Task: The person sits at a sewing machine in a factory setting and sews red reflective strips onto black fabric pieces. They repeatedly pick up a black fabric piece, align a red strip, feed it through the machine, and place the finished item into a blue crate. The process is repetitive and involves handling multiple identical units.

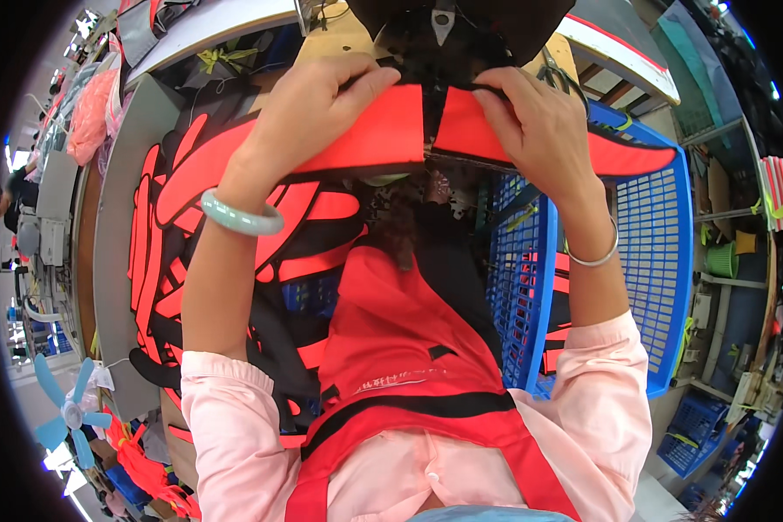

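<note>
My left hand (pixel 317 113), wearing a pale green bangle above the wrist, grips the upper edge of a long red-orange fabric strip (pixel 365 139) with black edging. The strip's squared end points toward the middle, and its rounded end curves down at the left. Thumb and fingers of my right hand (pixel 539 130) are closed on a second red-orange fabric piece (pixel 631 157) that tapers to a point at the right. A narrow dark gap lies between the two squared ends; whether they join there cannot be seen. Directly beyond is a dark machine head (pixel 452 35).
Many similar red-and-black strips (pixel 296 217) are heaped in a grey-walled bin (pixel 126 217) at the left. Blue plastic baskets (pixel 657 278) stand at the right. Scissors (pixel 561 74) lie beside the machine. A red apron (pixel 409 348) covers my lap. A blue fan (pixel 71 409) is at far left.
</note>
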